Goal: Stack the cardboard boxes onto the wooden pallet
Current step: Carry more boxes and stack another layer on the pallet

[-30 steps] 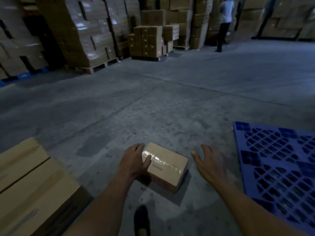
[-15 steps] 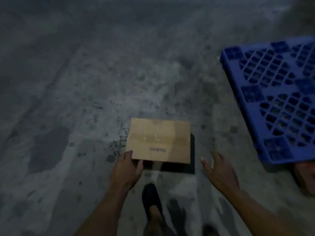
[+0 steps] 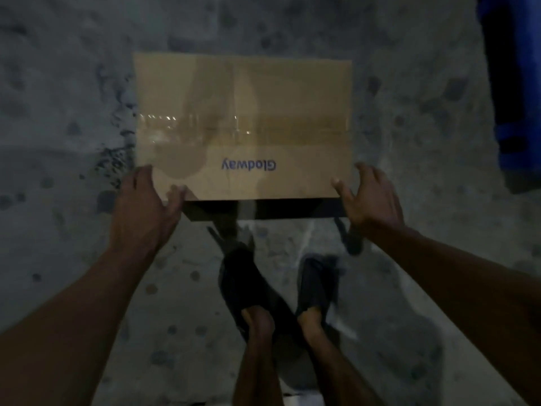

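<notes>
Cardboard box (image 3: 243,124): our left hand (image 3: 143,206) and right hand (image 3: 371,197) grip near corners; bare floor (image 3: 58,112) all round; blue pallet (image 3: 515,83) right.

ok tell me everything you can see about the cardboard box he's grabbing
The cardboard box is brown and rectangular, its broad top face toward the camera. A glossy strip of clear tape runs across the middle, catching small glints of light. Blue print reading "Glodway" sits near the near edge, upside down from this view. The front side is in deep shadow. The left hand grips the near left corner and the right hand the near right corner. Grey concrete floor shows around it; whether it is lifted off the floor cannot be told.
</notes>
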`<state>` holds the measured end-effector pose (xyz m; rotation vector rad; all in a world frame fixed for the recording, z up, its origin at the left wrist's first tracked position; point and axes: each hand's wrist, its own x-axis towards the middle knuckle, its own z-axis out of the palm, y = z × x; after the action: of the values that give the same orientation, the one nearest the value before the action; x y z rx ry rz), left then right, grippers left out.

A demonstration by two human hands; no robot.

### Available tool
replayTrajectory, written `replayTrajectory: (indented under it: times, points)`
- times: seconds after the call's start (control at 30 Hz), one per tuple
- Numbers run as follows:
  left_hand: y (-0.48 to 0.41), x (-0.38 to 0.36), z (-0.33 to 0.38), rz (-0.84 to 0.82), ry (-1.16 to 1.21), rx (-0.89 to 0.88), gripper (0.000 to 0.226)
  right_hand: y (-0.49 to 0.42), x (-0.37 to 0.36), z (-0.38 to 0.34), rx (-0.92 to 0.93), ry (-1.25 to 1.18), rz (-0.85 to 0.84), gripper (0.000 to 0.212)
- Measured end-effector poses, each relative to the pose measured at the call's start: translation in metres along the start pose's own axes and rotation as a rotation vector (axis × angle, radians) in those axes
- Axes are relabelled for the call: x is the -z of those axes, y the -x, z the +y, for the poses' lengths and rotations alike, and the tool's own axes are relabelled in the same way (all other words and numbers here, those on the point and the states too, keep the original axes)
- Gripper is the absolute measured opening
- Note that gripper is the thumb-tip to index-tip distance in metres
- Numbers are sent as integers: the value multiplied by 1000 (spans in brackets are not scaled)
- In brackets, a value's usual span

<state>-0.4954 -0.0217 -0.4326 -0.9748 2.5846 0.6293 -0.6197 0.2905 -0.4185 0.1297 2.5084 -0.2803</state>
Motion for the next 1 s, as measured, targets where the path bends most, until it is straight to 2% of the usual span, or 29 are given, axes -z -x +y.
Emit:
replayTrajectory:
  times: [0.1,0.17,0.27,0.33,0.4,0.47,0.57,0.73,0.77,0.83,0.87,0.93,1.0]
  points:
    - [-24,-29,-18,15,13,6,82,-25,-29,13,-35,-14,41,80]
    - [-43,-47,-34,-3,61,24,101,-41,-46,20,-32,-21,46,90]
    - [-70,-68,-59,58,175,97,127,-62,-62,28,-57,-61,43,107]
    - [-85,-83,-79,71,278,163,123,-74,-71,34,-81,-126,29,117]
    - [-95,-94,-101,20,392,177,110,-80,-77,41,-118,-218,-10,126]
    - [-104,-102,-121,-2,454,182,106,-81,-79,45,-126,-335,-72,115]
    - [-91,-82,-98,53,472,178,102,-80,-72,47,-76,-437,-112,87]
    - [-57,-35,-53,28,632,146,87,-64,-27,40,-24,-606,-107,94]
    - [-51,-24,-47,21,675,156,89,-58,-15,37,-27,-646,-111,91]
    - [-35,9,-33,-35,758,213,92,-39,17,25,-31,-704,-111,70]
    - [-26,25,-27,-81,803,231,88,-28,32,23,-40,-725,-104,58]
    - [-3,65,-8,-144,847,232,66,-1,71,14,-47,-763,-86,38]
    - [24,110,13,-123,854,202,48,28,117,3,-52,-775,-66,41]
